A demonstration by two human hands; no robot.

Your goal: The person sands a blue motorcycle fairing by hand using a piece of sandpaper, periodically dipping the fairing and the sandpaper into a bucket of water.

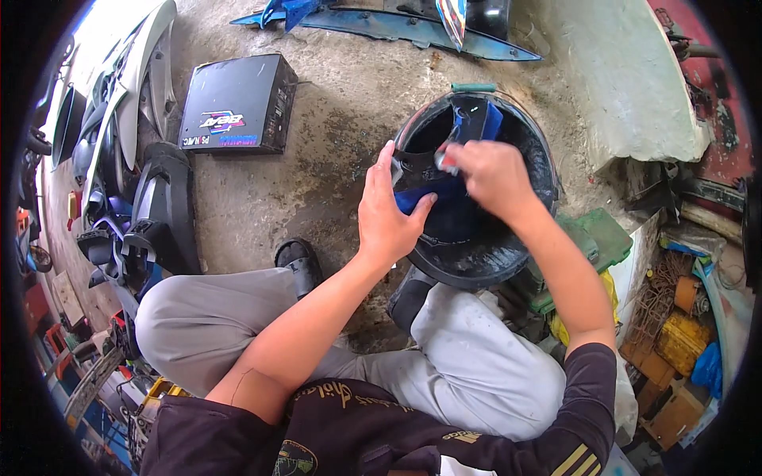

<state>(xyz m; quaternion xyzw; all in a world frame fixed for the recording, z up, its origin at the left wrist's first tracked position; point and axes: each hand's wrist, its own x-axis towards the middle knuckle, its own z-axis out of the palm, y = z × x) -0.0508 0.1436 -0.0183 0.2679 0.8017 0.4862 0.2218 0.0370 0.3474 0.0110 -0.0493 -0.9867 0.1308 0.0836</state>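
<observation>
Over a black bucket [476, 254] on the concrete floor [317, 143], the left hand [387, 214] grasps a black-and-blue plastic fairing piece [432, 170] by its near edge, thumb on the blue part. The piece's long axis runs away from the person, far end pointing up-frame. The right hand [492, 176] is clenched on something small; it hides the piece's middle, and what it holds cannot be made out.

A stained concrete floor [333, 135] carries a black box [238, 105], a black bucket [476, 262] near the centre, blue panels [397, 28] at the top and black fairings [159, 214] at left.
</observation>
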